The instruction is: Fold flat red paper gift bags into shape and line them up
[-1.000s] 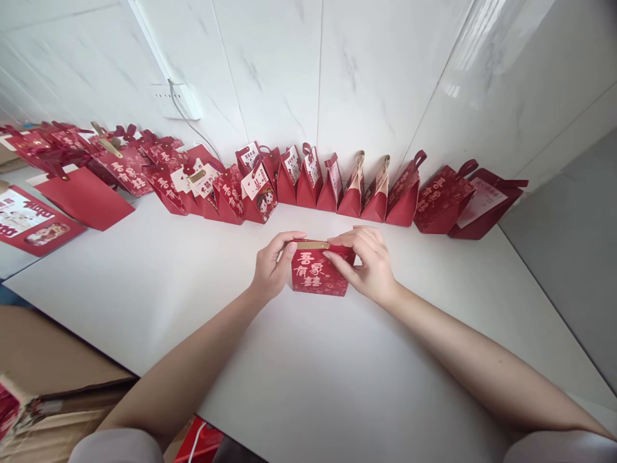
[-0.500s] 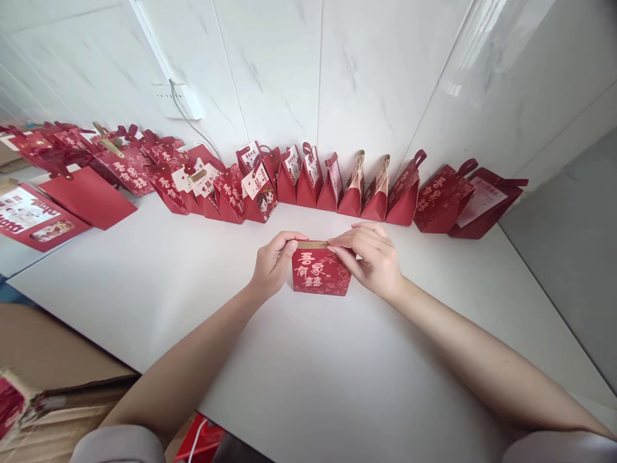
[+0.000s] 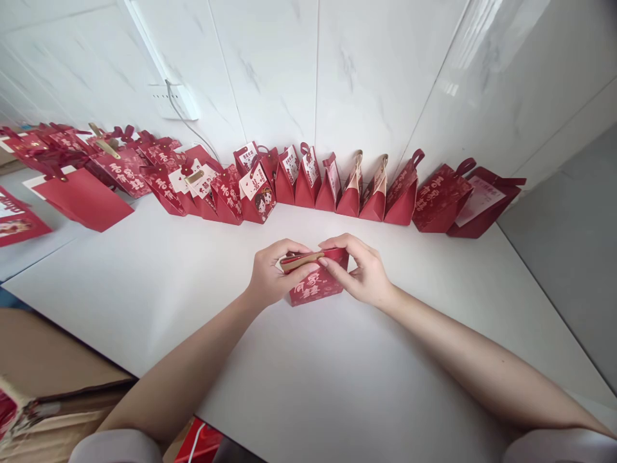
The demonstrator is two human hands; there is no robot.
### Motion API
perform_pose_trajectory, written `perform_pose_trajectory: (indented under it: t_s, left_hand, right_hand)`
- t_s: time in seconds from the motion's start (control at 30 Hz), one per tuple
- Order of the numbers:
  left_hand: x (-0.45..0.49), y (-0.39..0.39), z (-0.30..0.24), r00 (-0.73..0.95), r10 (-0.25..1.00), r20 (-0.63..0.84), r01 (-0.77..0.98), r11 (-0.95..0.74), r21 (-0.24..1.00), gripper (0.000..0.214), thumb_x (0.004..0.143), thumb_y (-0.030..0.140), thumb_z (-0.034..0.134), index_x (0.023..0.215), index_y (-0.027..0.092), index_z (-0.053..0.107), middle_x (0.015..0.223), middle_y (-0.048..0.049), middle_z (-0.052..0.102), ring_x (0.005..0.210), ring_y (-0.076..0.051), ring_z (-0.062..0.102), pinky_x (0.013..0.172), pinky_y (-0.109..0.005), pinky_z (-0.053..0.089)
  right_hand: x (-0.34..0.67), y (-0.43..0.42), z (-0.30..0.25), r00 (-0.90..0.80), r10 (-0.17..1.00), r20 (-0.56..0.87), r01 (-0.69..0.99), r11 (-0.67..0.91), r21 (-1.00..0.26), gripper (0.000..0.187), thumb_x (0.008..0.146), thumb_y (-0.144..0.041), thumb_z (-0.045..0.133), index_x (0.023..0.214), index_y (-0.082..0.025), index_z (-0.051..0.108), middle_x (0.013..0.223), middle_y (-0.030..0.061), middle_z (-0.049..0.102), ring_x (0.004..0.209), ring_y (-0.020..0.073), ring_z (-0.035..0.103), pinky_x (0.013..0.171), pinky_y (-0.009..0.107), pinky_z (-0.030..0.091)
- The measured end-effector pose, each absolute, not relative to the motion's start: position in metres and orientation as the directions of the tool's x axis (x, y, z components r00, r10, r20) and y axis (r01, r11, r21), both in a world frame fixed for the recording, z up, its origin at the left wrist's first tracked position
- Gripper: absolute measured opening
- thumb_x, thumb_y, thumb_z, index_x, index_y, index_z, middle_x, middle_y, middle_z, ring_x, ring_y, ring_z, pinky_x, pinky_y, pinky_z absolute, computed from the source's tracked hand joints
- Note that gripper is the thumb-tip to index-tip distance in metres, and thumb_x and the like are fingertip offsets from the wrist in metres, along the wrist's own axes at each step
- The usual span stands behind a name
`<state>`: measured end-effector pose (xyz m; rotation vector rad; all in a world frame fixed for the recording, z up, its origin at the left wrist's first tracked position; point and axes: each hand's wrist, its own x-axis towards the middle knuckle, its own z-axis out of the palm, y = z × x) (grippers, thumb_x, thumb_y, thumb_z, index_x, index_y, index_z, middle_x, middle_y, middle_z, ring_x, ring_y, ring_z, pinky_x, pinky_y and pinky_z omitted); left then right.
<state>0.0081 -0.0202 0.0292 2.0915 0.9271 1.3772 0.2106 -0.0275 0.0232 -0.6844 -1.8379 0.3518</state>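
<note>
A small red paper gift box (image 3: 318, 287) with pale printed characters stands on the white table between my hands. Across its top edge runs a gold-tan strap (image 3: 303, 261). My left hand (image 3: 276, 273) pinches the left end of the box top and strap, thumb in front and fingers behind. With thumb and fingertips closed at the top edge, my right hand (image 3: 359, 267) grips the box near the strap's right end. The back of the box is hidden from me.
Several finished-looking red gift boxes (image 3: 400, 199) line the wall behind the white table (image 3: 385, 360). More boxes (image 3: 87, 196) crowd the left. A cardboard box (image 3: 53, 350) sits below at left. A socket (image 3: 174, 101) with a cable is on the wall.
The box has turned slightly, its left end coming nearer to me. My left thumb has moved onto the strap's front, and my right hand has shifted a little left and lower.
</note>
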Motion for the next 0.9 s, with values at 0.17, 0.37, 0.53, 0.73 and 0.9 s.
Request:
perform_pose_trajectory:
  t_s: [0.17,0.37,0.53,0.73,0.9]
  left_hand:
    - [0.014,-0.03,0.041,0.239,0.765,0.598,0.348,-0.642,0.683,0.012,0.079,0.023,0.074,0.09,0.018,0.072,0.085,-0.0037,0.075,0.076,-0.015,0.069,0.072,-0.025,0.055]
    - [0.015,-0.032,0.043,0.269,0.767,0.582,0.368,-0.641,0.674,0.004,0.081,0.02,0.069,0.084,0.017,0.07,0.079,-0.0028,0.073,0.07,-0.013,0.066,0.067,-0.024,0.054]
    - [0.013,-0.032,0.043,0.337,0.672,0.66,0.3,-0.741,0.601,0.002,0.081,0.016,0.066,0.081,0.016,0.068,0.077,-0.0039,0.071,0.068,-0.013,0.065,0.064,-0.025,0.053]
    - [0.013,-0.031,0.043,0.37,0.609,0.701,0.238,-0.792,0.562,0.005,0.081,0.012,0.064,0.082,0.016,0.067,0.074,-0.0043,0.067,0.066,-0.013,0.062,0.061,-0.025,0.051]
    - [0.013,-0.031,0.04,0.363,0.615,0.7,0.224,-0.787,0.575,0.005,0.081,0.012,0.064,0.082,0.016,0.067,0.075,-0.0046,0.068,0.066,-0.013,0.062,0.061,-0.025,0.051]
  right_hand:
    - [0.214,-0.031,0.03,-0.294,0.644,0.706,0.265,0.765,-0.587,0.015,0.09,-0.019,0.061,0.105,-0.022,0.06,0.093,0.0042,0.066,0.079,0.0188,0.064,0.07,0.032,0.053]
    - [0.215,-0.031,0.034,-0.312,0.619,0.721,0.282,0.785,-0.551,0.009,0.092,-0.017,0.058,0.1,-0.021,0.059,0.089,0.004,0.063,0.075,0.0172,0.06,0.068,0.031,0.05]
    - [0.212,-0.031,0.033,-0.388,0.576,0.719,0.259,0.817,-0.515,0.003,0.095,-0.02,0.058,0.092,-0.02,0.057,0.085,0.0047,0.059,0.078,0.0183,0.057,0.07,0.033,0.05]
    - [0.211,-0.033,0.032,-0.414,0.519,0.748,0.259,0.855,-0.45,0.005,0.094,-0.015,0.057,0.093,-0.02,0.055,0.085,0.0063,0.058,0.081,0.0204,0.055,0.073,0.036,0.049]
    - [0.211,-0.034,0.033,-0.432,0.513,0.742,0.234,0.858,-0.458,0.006,0.094,-0.014,0.054,0.095,-0.02,0.055,0.087,0.0071,0.058,0.083,0.0212,0.056,0.074,0.037,0.05]
